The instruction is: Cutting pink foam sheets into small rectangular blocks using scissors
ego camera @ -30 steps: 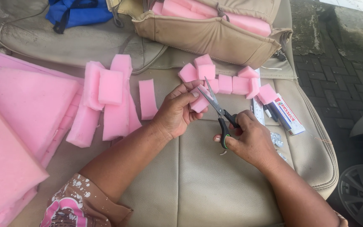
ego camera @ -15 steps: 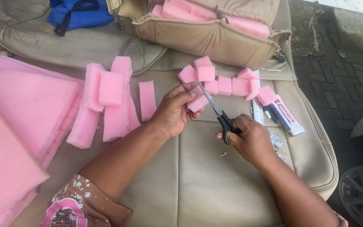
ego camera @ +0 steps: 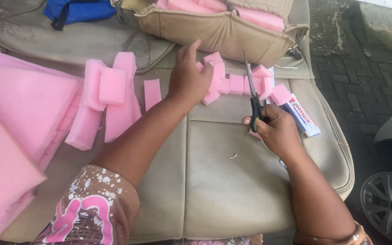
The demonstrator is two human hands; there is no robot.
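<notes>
We see the left hand (ego camera: 189,79) out over the far-middle of a beige seat cushion (ego camera: 214,181), fingers spread fairly wide, palm down, on or just above a row of small pink foam blocks (ego camera: 232,84). One block sits right at its fingertips, but we can't tell if it's actually gripped or just touched.

The right hand (ego camera: 275,129) is nearer & to the right, closed round the dark handles of a pair of scissors (ego camera: 252,88). Blades point up and away, tips towards the far side, standing just beside the foam row; they look shut or nearly so. A bit of pink shows under this hand, too hidden to say what it is.

Just right of the scissors there's a pink block, then a small white box w/ red & blue print (ego camera: 302,118) lying on the cushion's right part.

On the left, well apart from the hands: a loose bunch of longer pink foam strips (ego camera: 114,100), some stacked, and at the far left edge big pink foam sheets (ego camera: 19,118).

Far side: a tan seat cover (ego camera: 214,31) stuffed w/ pink foam, a blue thing (ego camera: 75,9) at far left. Brick paving (ego camera: 364,90) and a car wheel (ego camera: 386,204) on the right.
</notes>
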